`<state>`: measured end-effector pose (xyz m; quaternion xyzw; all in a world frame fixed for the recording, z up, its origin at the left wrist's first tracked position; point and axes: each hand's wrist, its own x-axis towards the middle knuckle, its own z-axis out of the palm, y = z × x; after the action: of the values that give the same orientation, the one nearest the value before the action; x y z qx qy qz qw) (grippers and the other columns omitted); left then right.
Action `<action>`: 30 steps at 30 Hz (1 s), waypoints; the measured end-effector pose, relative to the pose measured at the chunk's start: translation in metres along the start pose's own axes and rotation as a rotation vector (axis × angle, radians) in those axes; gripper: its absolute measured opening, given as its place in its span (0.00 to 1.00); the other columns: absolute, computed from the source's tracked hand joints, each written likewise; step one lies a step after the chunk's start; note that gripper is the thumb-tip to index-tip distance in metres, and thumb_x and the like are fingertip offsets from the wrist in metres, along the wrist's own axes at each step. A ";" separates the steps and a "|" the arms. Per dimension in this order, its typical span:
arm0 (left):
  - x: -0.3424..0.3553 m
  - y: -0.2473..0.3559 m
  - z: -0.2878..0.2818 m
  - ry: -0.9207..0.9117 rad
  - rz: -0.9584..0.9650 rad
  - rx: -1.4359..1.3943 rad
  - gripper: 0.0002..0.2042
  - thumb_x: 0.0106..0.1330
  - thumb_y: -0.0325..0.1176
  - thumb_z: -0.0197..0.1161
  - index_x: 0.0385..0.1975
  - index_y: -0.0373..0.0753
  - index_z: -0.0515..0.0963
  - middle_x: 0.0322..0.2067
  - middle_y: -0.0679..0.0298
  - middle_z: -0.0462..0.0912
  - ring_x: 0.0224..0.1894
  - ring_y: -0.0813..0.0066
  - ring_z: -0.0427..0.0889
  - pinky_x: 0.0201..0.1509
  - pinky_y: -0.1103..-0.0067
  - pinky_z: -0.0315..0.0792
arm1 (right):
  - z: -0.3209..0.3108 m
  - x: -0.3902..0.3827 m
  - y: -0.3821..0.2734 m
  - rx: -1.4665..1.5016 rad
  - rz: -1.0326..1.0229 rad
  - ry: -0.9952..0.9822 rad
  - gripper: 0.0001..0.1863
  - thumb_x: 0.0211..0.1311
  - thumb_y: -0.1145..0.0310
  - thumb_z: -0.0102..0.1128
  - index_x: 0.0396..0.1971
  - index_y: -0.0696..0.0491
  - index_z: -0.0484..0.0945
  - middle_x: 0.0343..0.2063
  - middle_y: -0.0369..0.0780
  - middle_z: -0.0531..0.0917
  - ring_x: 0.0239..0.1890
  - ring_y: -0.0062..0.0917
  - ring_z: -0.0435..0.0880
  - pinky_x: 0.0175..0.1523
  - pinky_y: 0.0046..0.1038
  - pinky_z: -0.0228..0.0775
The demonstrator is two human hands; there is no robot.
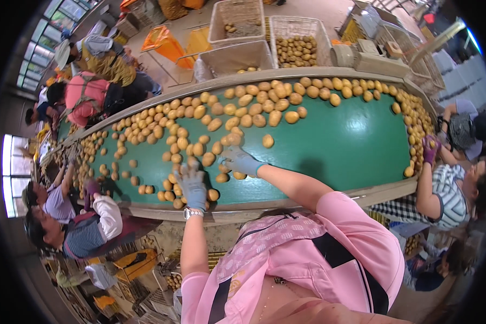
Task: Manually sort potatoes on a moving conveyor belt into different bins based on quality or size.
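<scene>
A: Location of the produce?

B: Potato-like, yellow-brown produce (275, 118) lies loose on the long green-topped bench (356, 151). Packed densely along the far rim and around the curved right end; more scattered toward the left. One lone piece (268, 141) sits slightly apart, just beyond the right hand.

A: Left hand?

B: The left hand (191, 185), in a grey-blue glove, is palm down over a cluster by the near rim. Fingers spread wide, pointing away from the body. Pieces lie close on both sides. Wristwatch (193, 213) at the glove's cuff.

A: Right hand?

B: The right hand (240, 160), matching glove, extends leftward among the pieces. Fingers stretched out and parted. Two or three pieces lie just below it on the near side. Contact under either palm: cannot tell, hidden.

A: Surroundings?

B: Beyond the far rim, a pale plastic crate (321, 33) holds a heap of the same produce; a second crate (235, 58) holds a few. A motor (343, 55) stands to their right. At the bench's right end, a co-worker in a striped shirt (451, 186) has a purple-gloved hand (430, 148) at the pieces.
</scene>
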<state>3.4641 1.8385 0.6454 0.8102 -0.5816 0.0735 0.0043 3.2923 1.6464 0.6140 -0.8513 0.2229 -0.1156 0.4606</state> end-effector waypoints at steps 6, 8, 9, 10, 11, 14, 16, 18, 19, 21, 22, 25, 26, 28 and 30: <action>-0.057 -0.012 -0.003 0.355 -0.481 -0.167 0.19 0.70 0.30 0.60 0.60 0.39 0.79 0.66 0.49 0.76 0.74 0.37 0.65 0.80 0.44 0.51 | 0.034 0.031 -0.053 1.037 0.559 -0.356 0.16 0.76 0.65 0.56 0.59 0.50 0.81 0.39 0.34 0.80 0.35 0.21 0.79 0.43 0.25 0.77; -0.075 0.003 -0.003 0.298 -0.432 -0.241 0.18 0.71 0.32 0.62 0.59 0.42 0.81 0.66 0.52 0.76 0.75 0.43 0.65 0.81 0.47 0.51 | 0.017 0.058 -0.071 1.214 0.764 -0.492 0.13 0.77 0.68 0.55 0.55 0.50 0.81 0.31 0.30 0.77 0.28 0.15 0.74 0.38 0.22 0.73; -0.079 0.005 -0.003 0.161 -0.464 -0.360 0.17 0.71 0.32 0.63 0.58 0.42 0.82 0.66 0.53 0.76 0.75 0.46 0.65 0.81 0.48 0.52 | 0.002 0.090 -0.081 1.209 0.540 -0.539 0.09 0.77 0.68 0.53 0.50 0.49 0.80 0.32 0.30 0.77 0.29 0.15 0.75 0.39 0.21 0.72; -0.081 0.003 -0.003 0.220 -0.493 -0.358 0.16 0.71 0.32 0.63 0.58 0.42 0.83 0.66 0.53 0.76 0.75 0.47 0.65 0.81 0.49 0.53 | -0.020 0.118 -0.090 0.660 0.104 -0.446 0.08 0.75 0.66 0.56 0.48 0.49 0.79 0.34 0.32 0.80 0.33 0.18 0.78 0.41 0.25 0.74; -0.082 -0.001 -0.003 0.255 -0.526 -0.328 0.16 0.72 0.32 0.63 0.57 0.42 0.83 0.66 0.53 0.76 0.75 0.47 0.66 0.81 0.49 0.53 | -0.042 0.153 -0.099 0.142 -0.074 -0.212 0.08 0.74 0.63 0.60 0.46 0.49 0.79 0.35 0.33 0.82 0.37 0.21 0.81 0.43 0.30 0.76; -0.082 -0.019 -0.008 0.250 -0.580 -0.407 0.15 0.73 0.31 0.61 0.57 0.43 0.83 0.67 0.54 0.76 0.75 0.48 0.66 0.82 0.50 0.53 | -0.093 0.271 -0.125 0.945 0.232 0.123 0.19 0.77 0.49 0.58 0.51 0.50 0.76 0.36 0.34 0.80 0.40 0.26 0.81 0.46 0.28 0.76; -0.083 -0.032 -0.010 0.257 -0.563 -0.456 0.15 0.73 0.32 0.61 0.57 0.42 0.83 0.67 0.54 0.76 0.75 0.48 0.66 0.82 0.50 0.52 | -0.090 0.304 -0.129 1.467 0.260 0.197 0.20 0.79 0.47 0.54 0.51 0.50 0.76 0.41 0.34 0.79 0.41 0.25 0.79 0.47 0.29 0.74; -0.085 -0.043 -0.011 0.251 -0.547 -0.470 0.15 0.74 0.32 0.60 0.57 0.42 0.83 0.68 0.53 0.76 0.75 0.48 0.66 0.82 0.50 0.52 | -0.061 0.287 -0.123 1.140 0.206 0.097 0.20 0.79 0.47 0.50 0.49 0.49 0.77 0.44 0.33 0.78 0.41 0.24 0.75 0.51 0.32 0.73; -0.086 -0.048 -0.010 0.259 -0.546 -0.458 0.15 0.74 0.32 0.59 0.57 0.41 0.83 0.67 0.53 0.76 0.75 0.48 0.66 0.82 0.50 0.53 | -0.038 0.259 -0.116 0.814 0.203 0.029 0.18 0.80 0.47 0.48 0.46 0.47 0.77 0.38 0.30 0.75 0.38 0.21 0.71 0.47 0.32 0.70; -0.087 -0.058 -0.006 0.260 -0.537 -0.429 0.15 0.74 0.31 0.59 0.57 0.40 0.83 0.67 0.53 0.77 0.75 0.48 0.67 0.82 0.51 0.53 | 0.010 0.161 -0.093 0.461 -0.012 -0.090 0.17 0.79 0.54 0.50 0.56 0.49 0.77 0.46 0.36 0.80 0.44 0.27 0.79 0.48 0.30 0.75; -0.088 -0.064 -0.003 0.263 -0.543 -0.428 0.15 0.74 0.31 0.58 0.57 0.38 0.83 0.67 0.53 0.77 0.75 0.48 0.67 0.82 0.51 0.54 | 0.032 0.107 -0.082 -0.111 -0.346 0.004 0.17 0.78 0.57 0.52 0.58 0.50 0.78 0.48 0.39 0.82 0.47 0.29 0.82 0.50 0.32 0.78; -0.087 -0.080 0.004 0.250 -0.549 -0.468 0.15 0.73 0.30 0.58 0.57 0.37 0.82 0.68 0.53 0.77 0.75 0.48 0.67 0.81 0.52 0.55 | 0.055 -0.034 -0.042 -0.142 -0.444 0.049 0.24 0.74 0.63 0.60 0.67 0.48 0.79 0.51 0.46 0.87 0.51 0.34 0.88 0.51 0.34 0.84; -0.087 -0.086 0.006 0.243 -0.524 -0.455 0.16 0.74 0.31 0.58 0.58 0.38 0.82 0.68 0.55 0.77 0.75 0.49 0.67 0.80 0.52 0.56 | 0.043 -0.066 -0.026 -0.101 -0.335 0.091 0.22 0.71 0.66 0.61 0.63 0.49 0.82 0.51 0.46 0.87 0.50 0.37 0.87 0.51 0.37 0.84; -0.087 -0.097 0.010 0.226 -0.506 -0.484 0.16 0.75 0.32 0.58 0.59 0.40 0.82 0.68 0.56 0.77 0.75 0.49 0.67 0.80 0.52 0.56 | -0.009 -0.104 0.005 -0.500 -0.275 0.188 0.14 0.66 0.72 0.61 0.49 0.48 0.87 0.51 0.46 0.87 0.50 0.42 0.87 0.52 0.41 0.82; -0.087 -0.109 0.014 0.224 -0.467 -0.483 0.16 0.76 0.32 0.58 0.61 0.42 0.82 0.68 0.58 0.77 0.74 0.51 0.68 0.79 0.53 0.57 | -0.087 -0.115 0.038 -0.990 0.347 0.388 0.14 0.69 0.72 0.56 0.50 0.51 0.85 0.49 0.47 0.87 0.50 0.41 0.86 0.54 0.40 0.80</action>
<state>3.5411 1.9547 0.6297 0.8837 -0.3772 0.0193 0.2763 3.1466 1.6202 0.6311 -0.8799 0.4682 -0.0742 -0.0316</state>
